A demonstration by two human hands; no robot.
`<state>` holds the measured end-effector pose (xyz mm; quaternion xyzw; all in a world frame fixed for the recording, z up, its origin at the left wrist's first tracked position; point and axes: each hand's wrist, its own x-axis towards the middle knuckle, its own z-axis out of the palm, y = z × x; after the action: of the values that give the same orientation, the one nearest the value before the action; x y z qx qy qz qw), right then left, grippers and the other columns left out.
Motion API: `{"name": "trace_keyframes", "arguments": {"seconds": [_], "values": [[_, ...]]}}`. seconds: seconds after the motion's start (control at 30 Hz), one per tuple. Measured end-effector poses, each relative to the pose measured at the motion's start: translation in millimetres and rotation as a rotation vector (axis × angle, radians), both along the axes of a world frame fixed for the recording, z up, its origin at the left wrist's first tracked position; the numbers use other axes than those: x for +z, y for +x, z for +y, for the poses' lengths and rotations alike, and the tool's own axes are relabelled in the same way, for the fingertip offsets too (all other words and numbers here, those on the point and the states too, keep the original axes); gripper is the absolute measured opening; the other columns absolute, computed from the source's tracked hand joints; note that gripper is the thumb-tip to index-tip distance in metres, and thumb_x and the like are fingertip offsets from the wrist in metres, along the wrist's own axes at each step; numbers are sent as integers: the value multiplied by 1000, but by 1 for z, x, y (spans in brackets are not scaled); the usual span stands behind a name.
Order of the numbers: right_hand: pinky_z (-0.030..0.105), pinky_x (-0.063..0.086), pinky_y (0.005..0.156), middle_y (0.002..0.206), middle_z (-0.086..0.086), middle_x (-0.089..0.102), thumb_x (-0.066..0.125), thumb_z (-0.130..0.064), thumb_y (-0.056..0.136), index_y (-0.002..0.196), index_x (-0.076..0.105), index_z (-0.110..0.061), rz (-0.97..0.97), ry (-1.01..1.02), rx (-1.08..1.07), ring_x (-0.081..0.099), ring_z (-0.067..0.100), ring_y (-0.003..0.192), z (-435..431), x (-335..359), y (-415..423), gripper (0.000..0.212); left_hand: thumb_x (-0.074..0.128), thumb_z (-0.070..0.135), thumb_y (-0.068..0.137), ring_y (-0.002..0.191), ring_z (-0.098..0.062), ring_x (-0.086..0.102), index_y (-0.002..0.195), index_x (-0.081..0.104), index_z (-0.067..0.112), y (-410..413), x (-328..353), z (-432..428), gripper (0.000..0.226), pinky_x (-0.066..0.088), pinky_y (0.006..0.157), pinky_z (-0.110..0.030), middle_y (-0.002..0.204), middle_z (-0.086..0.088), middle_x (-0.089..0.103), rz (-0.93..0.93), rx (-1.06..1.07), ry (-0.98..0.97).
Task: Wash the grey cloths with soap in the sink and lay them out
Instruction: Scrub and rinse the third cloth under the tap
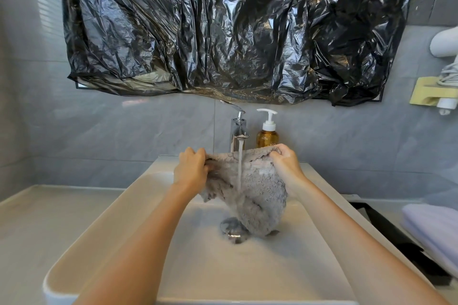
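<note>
– Fingers on the left hand: clenched or loose?

– Clenched. They bunch up one top corner of the grey cloth. The right hand grips the other top corner, its fingers curled over the edge.

– And where does the cloth sit?

– It is held up over the sink, towards its back edge. It is stretched between the two hands, and its lower end sags down to the basin floor just beside the drain.

– Is the water on?

– Yes. A stream falls from the tap at the middle of the sink's back edge and lands on the cloth between the hands.

– Soap?

– An amber pump bottle stands just right of the tap, behind the cloth.

– Anything else?

– A crumpled black plastic sheet hangs on the wall above. A folded pale cloth lies at the right edge of the desk.
</note>
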<state>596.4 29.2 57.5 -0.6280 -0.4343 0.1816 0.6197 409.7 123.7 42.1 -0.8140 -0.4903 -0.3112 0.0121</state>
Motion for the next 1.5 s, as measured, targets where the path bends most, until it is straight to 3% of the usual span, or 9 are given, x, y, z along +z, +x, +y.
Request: {"name": "trace_keyframes", "arguments": {"seconds": [0.23,0.33,0.57,0.7,0.87,0.97,1.1,1.33,1.5], "values": [[43,52,83,106,14,60,49,-8,95,113,48,-14,336,76,-11,61,26,94,-3,4,10,19,56,11,94,68,-16,48,98,44,11,4,11,3,13,35,56,-28,84,-9,53,-696,-239,-535],[34,44,74,102,2,56,50,-11,94,107,46,-22,-89,-27,-165,53,16,81,-4,-3,16,17,55,13,93,61,-22,53,84,53,9,6,12,0,10,44,59,-32,72,-12,57,-774,-248,-771],[33,41,89,102,-10,50,68,-66,71,110,64,-38,-809,-449,424,46,11,101,0,-26,10,48,48,12,97,72,-21,52,115,46,17,3,8,8,19,45,58,-32,94,-12,51,-1216,-290,-978],[32,28,61,70,11,49,55,-49,89,78,60,-8,-708,-349,281,43,20,69,0,-25,3,42,67,32,88,90,-18,57,107,61,20,-1,7,0,23,48,74,-29,108,-6,58,-884,-413,-850],[24,49,75,107,10,65,43,-21,102,114,62,-5,-204,-164,185,58,17,92,-3,-10,3,28,58,41,92,108,-18,29,89,66,24,11,1,-8,19,23,90,-24,83,3,45,-248,-383,-469],[24,42,65,107,8,63,39,-24,104,119,56,-9,-19,-104,172,57,14,90,-1,-9,-9,27,44,35,100,113,-39,44,62,55,20,20,3,-17,42,34,100,-40,83,-13,52,-415,-345,-573],[33,37,67,84,6,56,35,-27,104,99,46,-8,-188,-22,53,53,19,79,8,-20,-41,23,33,30,101,110,-27,57,111,59,11,37,-6,-23,34,44,101,-42,119,-12,62,-644,-378,-651],[37,49,78,99,4,65,35,-40,102,108,57,-23,-416,-47,-151,61,25,92,25,-29,-68,28,37,46,95,80,-22,63,97,59,16,58,-13,-28,38,52,76,-37,86,-8,65,-1031,-400,-752],[32,44,74,96,4,63,39,-42,102,103,65,-16,-512,-167,-215,60,24,91,27,-35,-65,37,37,50,99,92,-24,62,98,62,18,53,-17,-20,41,48,85,-32,98,-3,66,-830,-250,-553]]}}
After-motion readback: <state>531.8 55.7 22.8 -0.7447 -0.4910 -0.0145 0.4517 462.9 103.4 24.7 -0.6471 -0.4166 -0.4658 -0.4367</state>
